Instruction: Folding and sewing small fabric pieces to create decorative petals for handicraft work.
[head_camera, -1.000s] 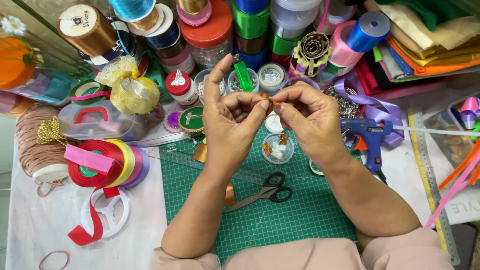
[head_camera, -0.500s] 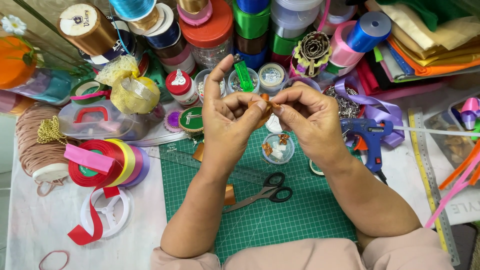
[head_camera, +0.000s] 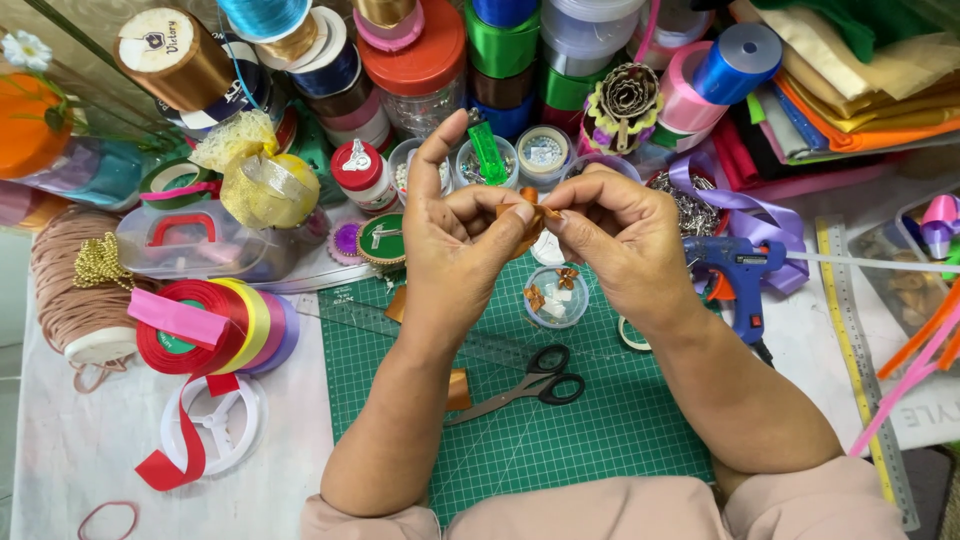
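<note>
Above the green mat (head_camera: 560, 440), my two hands meet over one small orange ribbon piece (head_camera: 528, 208). My left hand (head_camera: 455, 250) pinches it between thumb and forefinger, the index finger raised straight up; my right hand (head_camera: 620, 240) pinches the same piece from the other side, fingertips almost touching the left ones. The ribbon sits right between both hands, lifted off the table.

Just below it stands one small clear cup (head_camera: 555, 297) holding a few finished orange bows. One pair of black scissors (head_camera: 535, 383) lies on the mat near my wrists, blades shut. One blue glue gun (head_camera: 738, 275) rests just right of my right hand. Left of the mat lies one stack of ribbon rolls (head_camera: 215, 325), red on top, with one white spool (head_camera: 215, 420) below it. One yellow ruler (head_camera: 860, 380) runs along the right.
</note>
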